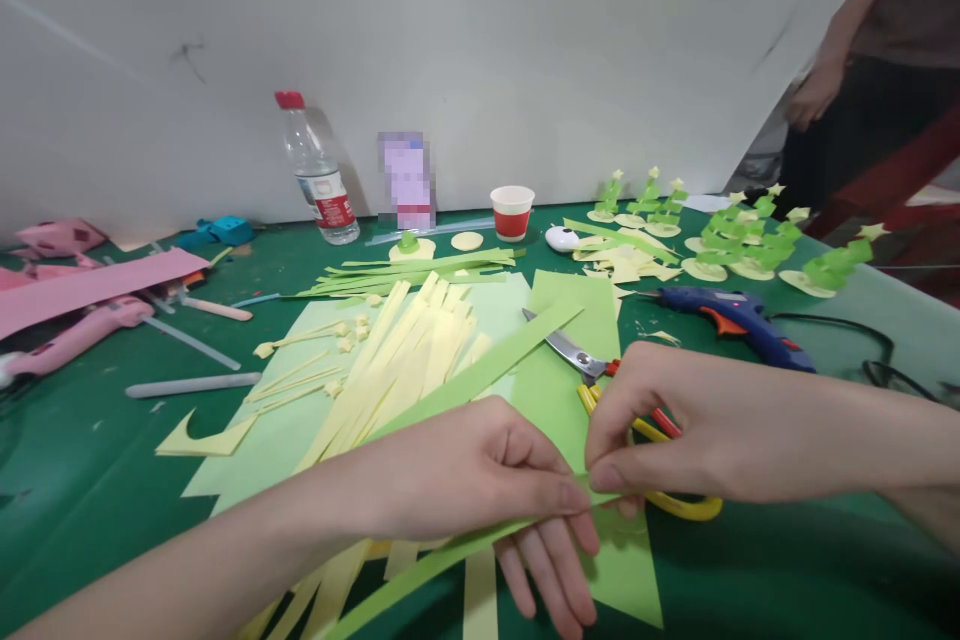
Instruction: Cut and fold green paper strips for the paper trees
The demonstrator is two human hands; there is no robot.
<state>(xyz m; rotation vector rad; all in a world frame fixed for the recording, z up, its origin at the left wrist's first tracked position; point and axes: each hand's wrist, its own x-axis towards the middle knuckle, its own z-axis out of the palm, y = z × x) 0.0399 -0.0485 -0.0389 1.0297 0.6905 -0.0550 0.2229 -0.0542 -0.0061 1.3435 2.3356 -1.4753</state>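
My left hand (517,480) pinches a green paper strip (427,575) between thumb and forefinger, its other fingers stretched out below. Close beside it, my right hand (645,430) has thumb and fingertips closed on the strip's end. One length of the strip hangs toward the lower left; another green strip (517,352) slants up behind my left hand. Scissors (576,356) with red and yellow handles lie behind and partly under my right hand, blades apart, on a green paper sheet (574,295). Many pale yellow strips (409,350) lie in a pile behind my left wrist.
A blue glue gun (727,310) with a cord lies right, a pink one (90,340) left. Several finished paper plants (742,240) stand back right. A water bottle (322,180) and paper cup (512,212) stand near the wall. A person's hand (814,95) shows upper right.
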